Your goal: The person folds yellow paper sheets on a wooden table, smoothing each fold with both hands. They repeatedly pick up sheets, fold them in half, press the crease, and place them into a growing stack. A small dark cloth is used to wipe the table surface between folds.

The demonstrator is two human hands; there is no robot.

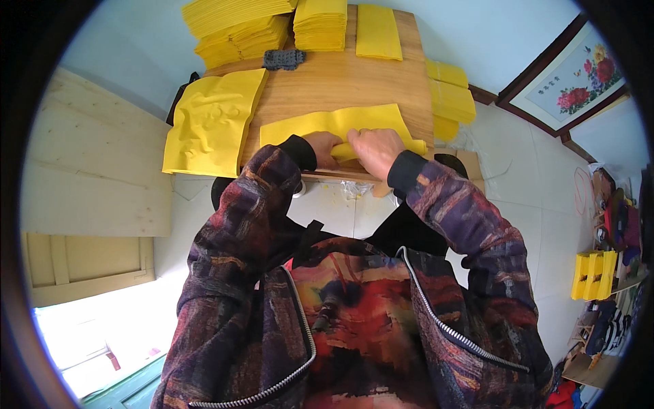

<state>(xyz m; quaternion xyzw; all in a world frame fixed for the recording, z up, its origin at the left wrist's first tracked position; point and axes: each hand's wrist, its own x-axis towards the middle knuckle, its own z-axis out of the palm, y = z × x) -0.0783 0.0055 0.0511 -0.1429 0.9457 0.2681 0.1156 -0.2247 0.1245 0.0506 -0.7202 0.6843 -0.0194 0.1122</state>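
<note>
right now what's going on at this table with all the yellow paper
A person is working a yellow paper sheet at the near edge of a wooden table. The left hand and right hand press side by side on a rolled or folded part of its near edge. A loose crumpled yellow sheet hangs off the table's left side, and stacks of yellow paper sit at the far end.

We reach both forearms forward from the lower edge, sleeves converging. Our left hand [323,148] lies knuckles up, fingers curled under in a closed grip. Our right hand [375,151] presses just beside it, fingers bent down, thumbs nearly touching.
</note>
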